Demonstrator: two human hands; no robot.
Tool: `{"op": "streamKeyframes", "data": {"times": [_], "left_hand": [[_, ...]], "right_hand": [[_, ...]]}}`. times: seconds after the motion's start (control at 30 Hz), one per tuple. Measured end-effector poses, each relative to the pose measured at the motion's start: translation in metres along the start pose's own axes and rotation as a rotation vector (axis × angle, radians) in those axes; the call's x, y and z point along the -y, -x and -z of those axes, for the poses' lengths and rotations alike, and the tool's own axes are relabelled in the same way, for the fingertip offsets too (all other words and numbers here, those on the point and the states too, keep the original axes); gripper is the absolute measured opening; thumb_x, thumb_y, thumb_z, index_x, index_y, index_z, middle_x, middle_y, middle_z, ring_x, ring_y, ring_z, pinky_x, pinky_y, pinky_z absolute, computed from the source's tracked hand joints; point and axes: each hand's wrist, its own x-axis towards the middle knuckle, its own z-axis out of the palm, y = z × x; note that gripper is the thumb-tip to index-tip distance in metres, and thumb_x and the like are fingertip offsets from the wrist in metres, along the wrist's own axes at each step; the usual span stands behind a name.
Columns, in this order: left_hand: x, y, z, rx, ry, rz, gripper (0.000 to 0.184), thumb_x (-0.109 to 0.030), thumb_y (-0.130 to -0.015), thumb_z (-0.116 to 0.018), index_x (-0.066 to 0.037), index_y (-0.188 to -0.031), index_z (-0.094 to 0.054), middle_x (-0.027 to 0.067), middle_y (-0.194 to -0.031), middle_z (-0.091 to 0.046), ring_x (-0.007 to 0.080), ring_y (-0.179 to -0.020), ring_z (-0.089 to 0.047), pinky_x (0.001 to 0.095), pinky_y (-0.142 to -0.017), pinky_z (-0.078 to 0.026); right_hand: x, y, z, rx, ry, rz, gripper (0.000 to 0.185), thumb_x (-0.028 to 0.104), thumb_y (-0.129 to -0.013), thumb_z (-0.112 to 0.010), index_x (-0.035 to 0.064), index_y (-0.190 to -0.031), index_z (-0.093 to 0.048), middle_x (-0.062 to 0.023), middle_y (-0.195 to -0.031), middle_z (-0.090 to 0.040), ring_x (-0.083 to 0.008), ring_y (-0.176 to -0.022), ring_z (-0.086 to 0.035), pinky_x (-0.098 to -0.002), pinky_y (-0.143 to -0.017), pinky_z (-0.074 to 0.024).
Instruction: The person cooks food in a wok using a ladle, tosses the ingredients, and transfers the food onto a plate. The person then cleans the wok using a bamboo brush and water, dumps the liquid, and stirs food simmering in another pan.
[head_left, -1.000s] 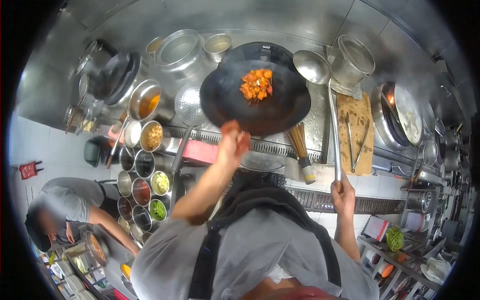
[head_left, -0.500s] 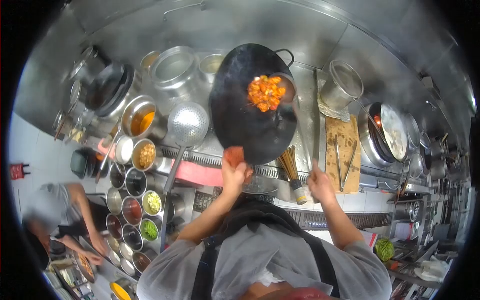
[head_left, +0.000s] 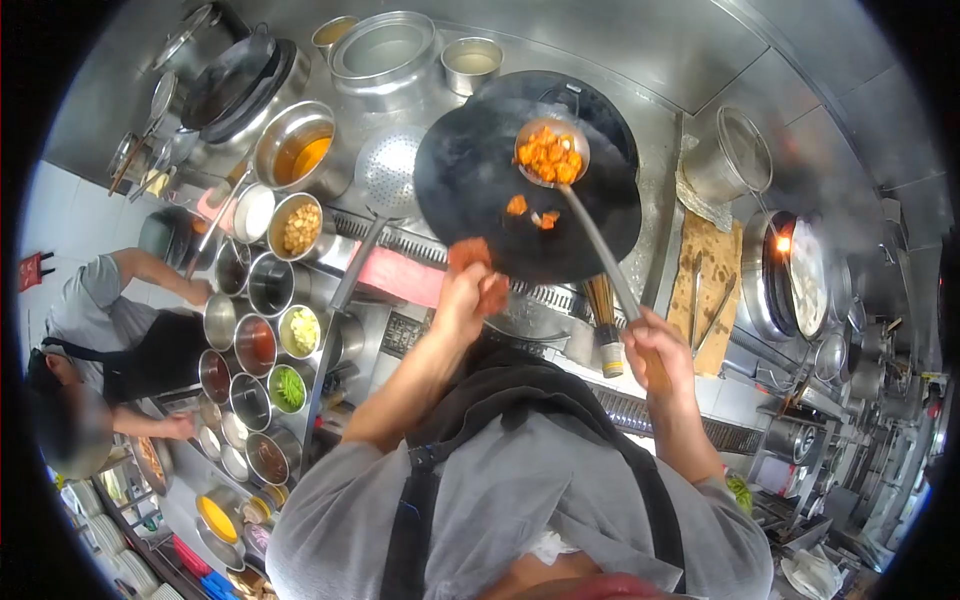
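The right hand (head_left: 662, 350) grips a ladle (head_left: 598, 241) heaped with orange food pieces (head_left: 550, 156) over a dark wok (head_left: 458, 190), while the left hand (head_left: 463, 306) clutches a reddish cloth (head_left: 469, 252) at the wok's near rim; careless tilting could spill the heap.

Forearms (head_left: 408, 385) forward, left hand (head_left: 463, 303) clenched, right hand (head_left: 664, 352) curled.

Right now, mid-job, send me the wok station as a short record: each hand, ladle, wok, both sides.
left hand: grips cloth at near edge of wok
right hand: holds handle of ladle
ladle bowl: over wok, filled with orange pieces
wok: contains a few loose pieces
left side: strainer
right side: tongs on cardboard
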Motion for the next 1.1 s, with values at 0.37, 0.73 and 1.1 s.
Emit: {"op": "streamKeyframes", "data": {"times": [0.37, 0.73, 1.1], "left_hand": [[-0.013, -0.016, -0.017, -0.209, -0.107, -0.168, 0.020, -0.001, -0.080, -0.045, -0.005, -0.099, -0.049, 0.0085, -0.070, -0.055, 0.0181, -0.052, -0.056, 0.0309, -0.040, -0.043], [-0.024, -0.016, -0.008, -0.081, -0.364, -0.369, 0.045, 0.008, -0.076, -0.046, 0.002, -0.118, -0.034, 0.0123, -0.078, -0.057, 0.0178, -0.050, -0.057, 0.0274, -0.039, -0.045], [-0.025, -0.068, 0.017, 0.055, -0.044, 0.028, 0.011, -0.006, -0.082, -0.048, -0.009, -0.092, -0.048, 0.0051, -0.069, -0.053, 0.0147, -0.054, -0.056, 0.0273, -0.042, -0.038]], "right_hand": [[0.034, 0.054, 0.021, -0.141, 0.160, 0.051, 0.054, 0.005, -0.077, -0.054, -0.0093, -0.128, -0.043, -0.0089, -0.073, -0.053, -0.0142, -0.042, -0.049, -0.0236, -0.031, -0.0360], [0.084, -0.008, -0.004, -0.097, 0.428, -0.106, 0.058, 0.011, -0.077, -0.058, -0.0100, -0.129, -0.042, -0.0066, -0.072, -0.055, -0.0127, -0.042, -0.047, -0.0252, -0.032, -0.0340], [0.007, -0.007, -0.012, 0.054, 0.049, 0.003, 0.059, 0.008, -0.075, -0.058, -0.0111, -0.128, -0.040, -0.0143, -0.077, -0.055, -0.0162, -0.043, -0.049, -0.0256, -0.030, -0.0350]]}}
